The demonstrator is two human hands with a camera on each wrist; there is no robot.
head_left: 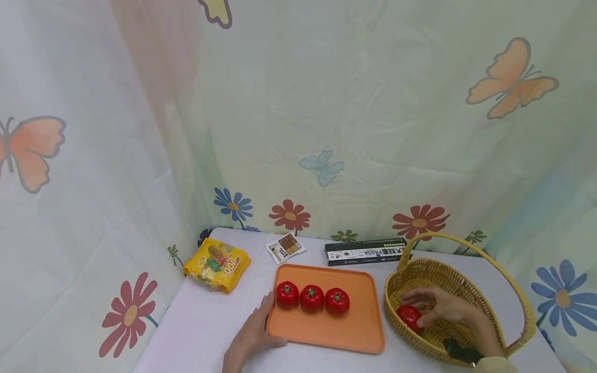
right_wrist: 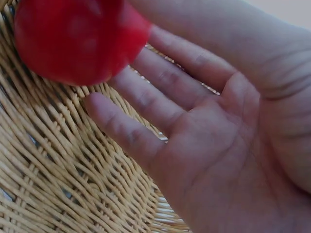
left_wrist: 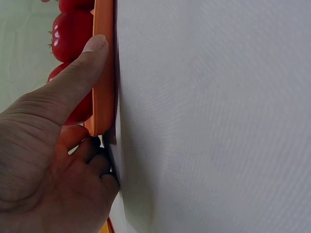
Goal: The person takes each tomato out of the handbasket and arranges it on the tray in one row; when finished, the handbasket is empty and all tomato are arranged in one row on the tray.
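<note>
An orange tray (head_left: 361, 326) carries a row of three shiny red tomatoes (head_left: 311, 299) with green stem tops. My left hand (head_left: 254, 331) holds the tray's near left corner; in the left wrist view the thumb lies against the rim (left_wrist: 103, 109) and the other fingers curl by the side. Inside the wicker basket (head_left: 394, 290) at the right, my right hand (head_left: 440, 305) holds another red tomato (head_left: 408, 317) between thumb and fingers. The right wrist view shows this tomato (right_wrist: 73, 43) close to the woven wall, with the little finger apart from it.
A yellow noodle packet (head_left: 217, 265) lies at the far left. Behind the tray are a small brown-and-white packet (head_left: 286, 247) and a black-and-white pasta box (head_left: 366, 252). The basket's tall handle (head_left: 506, 280) arches over the right forearm. Flower-printed curtains (head_left: 354, 129) enclose the white table.
</note>
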